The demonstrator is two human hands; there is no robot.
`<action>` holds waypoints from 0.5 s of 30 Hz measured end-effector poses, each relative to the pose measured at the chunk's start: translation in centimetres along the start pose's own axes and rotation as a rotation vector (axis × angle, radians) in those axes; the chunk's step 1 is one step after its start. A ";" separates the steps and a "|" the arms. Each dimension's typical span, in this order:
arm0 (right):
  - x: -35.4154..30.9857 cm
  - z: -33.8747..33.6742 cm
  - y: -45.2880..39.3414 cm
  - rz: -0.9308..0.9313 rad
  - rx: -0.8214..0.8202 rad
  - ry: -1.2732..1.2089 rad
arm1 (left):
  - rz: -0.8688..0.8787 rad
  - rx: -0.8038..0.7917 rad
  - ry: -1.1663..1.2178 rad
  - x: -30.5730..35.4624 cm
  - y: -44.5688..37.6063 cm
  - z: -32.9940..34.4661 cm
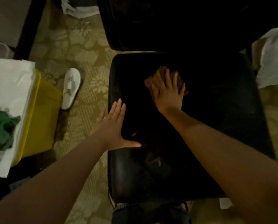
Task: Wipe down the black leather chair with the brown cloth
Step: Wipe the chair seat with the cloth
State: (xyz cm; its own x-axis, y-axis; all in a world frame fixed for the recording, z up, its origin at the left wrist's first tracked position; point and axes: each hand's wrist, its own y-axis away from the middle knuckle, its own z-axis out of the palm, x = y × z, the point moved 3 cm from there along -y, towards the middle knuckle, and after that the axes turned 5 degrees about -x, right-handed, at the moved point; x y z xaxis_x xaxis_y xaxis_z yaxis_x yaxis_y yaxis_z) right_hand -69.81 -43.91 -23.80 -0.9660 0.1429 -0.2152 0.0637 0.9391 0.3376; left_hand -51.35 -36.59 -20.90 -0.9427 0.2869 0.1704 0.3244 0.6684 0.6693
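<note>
The black leather chair (pixel 215 118) fills the middle of the view, its seat facing me and its dark backrest beyond. A brown cloth (pixel 152 78) lies bunched on the seat's middle. My right hand (pixel 169 92) presses flat on the cloth with fingers spread, covering most of it. My left hand (pixel 115 126) rests flat on the seat's left edge, fingers straight and thumb stretched to the right, holding nothing.
A yellow bin (pixel 42 117) lined with a white bag and holding green waste stands at the left. A white slipper (pixel 71 88) lies on the patterned carpet between bin and chair. White plastic bags sit at the right (pixel 274 59) and top (pixel 80 10).
</note>
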 end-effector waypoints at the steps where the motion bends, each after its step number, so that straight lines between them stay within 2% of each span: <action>1: -0.9 -0.1 -1.1 0.052 0.010 -0.032 | 0.007 0.008 0.018 -0.2 -0.1 0.0; 3: -2.3 0.1 -1.8 0.082 0.021 -0.029 | 0.027 0.039 0.069 -0.7 -0.1 0.0; 5: -3.2 0.4 -1.0 0.017 -0.014 0.026 | 0.034 0.114 0.152 -1.2 0.1 -0.3; 9: -5.3 2.4 5.3 -0.401 -0.030 0.188 | -0.024 0.260 0.213 -1.6 0.7 -0.8; 13: -4.1 5.5 14.7 -0.736 -0.194 0.220 | -0.052 0.250 0.260 -0.8 0.7 -1.5; 15: -2.9 6.1 16.8 -0.882 -0.250 0.272 | -0.025 0.254 0.276 -0.3 0.4 -1.9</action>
State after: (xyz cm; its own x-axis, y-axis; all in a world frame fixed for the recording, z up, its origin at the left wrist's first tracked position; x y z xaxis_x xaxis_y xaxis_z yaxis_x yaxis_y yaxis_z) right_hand -64.42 -26.64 -23.11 -0.6679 -0.6914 -0.2754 -0.7397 0.5759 0.3483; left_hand -51.08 -37.67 -19.30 -0.9248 0.0962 0.3680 0.2779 0.8314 0.4812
